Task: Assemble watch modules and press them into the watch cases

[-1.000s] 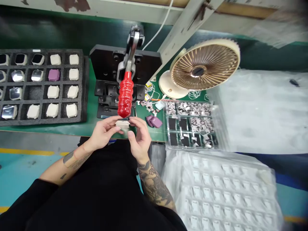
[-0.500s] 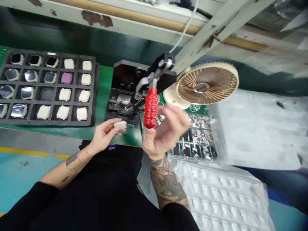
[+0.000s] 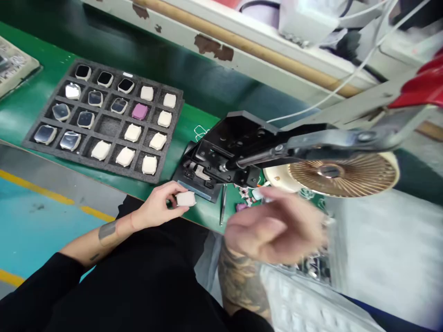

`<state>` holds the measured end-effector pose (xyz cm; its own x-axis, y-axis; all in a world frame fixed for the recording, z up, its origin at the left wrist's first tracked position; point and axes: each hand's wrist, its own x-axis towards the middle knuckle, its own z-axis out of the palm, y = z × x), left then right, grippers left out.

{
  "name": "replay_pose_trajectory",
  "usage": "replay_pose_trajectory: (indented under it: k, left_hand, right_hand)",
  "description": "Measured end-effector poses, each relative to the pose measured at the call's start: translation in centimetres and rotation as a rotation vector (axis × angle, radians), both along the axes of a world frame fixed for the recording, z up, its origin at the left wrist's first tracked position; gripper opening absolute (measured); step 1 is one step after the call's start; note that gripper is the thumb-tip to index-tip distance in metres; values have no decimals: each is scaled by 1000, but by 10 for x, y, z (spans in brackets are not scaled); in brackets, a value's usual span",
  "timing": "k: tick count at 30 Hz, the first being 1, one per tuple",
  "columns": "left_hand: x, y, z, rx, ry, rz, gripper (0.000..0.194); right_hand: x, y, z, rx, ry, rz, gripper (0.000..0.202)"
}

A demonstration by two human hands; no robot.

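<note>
My left hand (image 3: 161, 205) pinches a white smartwatch case (image 3: 186, 198) between thumb and fingers, just in front of the black toggle press (image 3: 238, 143). A small pale piece (image 3: 201, 172) sits in the press's base. The press lever reaches out to the upper right, its red handle (image 3: 424, 83) cut by the frame edge. My right hand (image 3: 277, 226) is off the handle, to the right of the press. Motion smears its fingers, so whether it holds anything cannot be made out. Tweezers (image 3: 223, 205) lie on the green bench between the hands.
A dark foam tray (image 3: 169, 150) on the left holds several white watch cases, some with dark screens, and one purple case (image 3: 140, 111). A cream desk fan (image 3: 342, 174) stands behind my right hand. Plastic-wrapped sheets (image 3: 387, 249) lie at right; a shelf beam (image 3: 242, 50) crosses above.
My right hand has let go of the red handle and moved right and down. The lever has swung up. The view has shifted; the white case stays in my left hand.
</note>
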<state>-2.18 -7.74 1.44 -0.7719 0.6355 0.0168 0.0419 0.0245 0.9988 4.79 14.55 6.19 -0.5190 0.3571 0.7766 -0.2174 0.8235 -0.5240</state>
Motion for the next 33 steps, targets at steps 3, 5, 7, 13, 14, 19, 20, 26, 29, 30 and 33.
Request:
replay_pose_trajectory:
  k: [3,5,7,13,14,19,20,26,29,30,33]
  left_hand:
    - [0,-10,1,-71,243,-14,34]
    - [0,-14,-4,-106,348,-33,37]
    - [-1,-16,-10,-132,420,-55,39]
    - [5,-15,-16,-194,582,-13,44]
    - [6,-13,-16,-215,610,11,46]
    - [-7,19,-10,-364,750,102,42]
    - [-12,30,-8,-415,780,96,38]
    - [-39,72,11,-751,806,-111,31]
    - [-33,62,24,-597,678,-165,31]
    - [-27,55,27,-469,583,-184,36]
    - [-6,34,33,-79,195,-157,45]
  right_hand:
    - [0,-31,-35,78,-79,82,38]
    - [-9,-35,-56,180,-381,112,43]
    - [-21,-29,-70,250,-648,86,46]
    - [-37,-6,-76,194,-818,122,37]
    - [-34,-6,-75,164,-779,119,37]
    - [8,-11,-65,-24,-573,111,41]
    - [19,-11,-62,-56,-549,114,43]
    - [57,1,-50,-118,-498,88,50]
    - [58,-2,-47,-66,-418,38,52]
    - [56,-6,-45,-36,-365,29,54]
    - [44,-18,-39,87,-236,147,62]
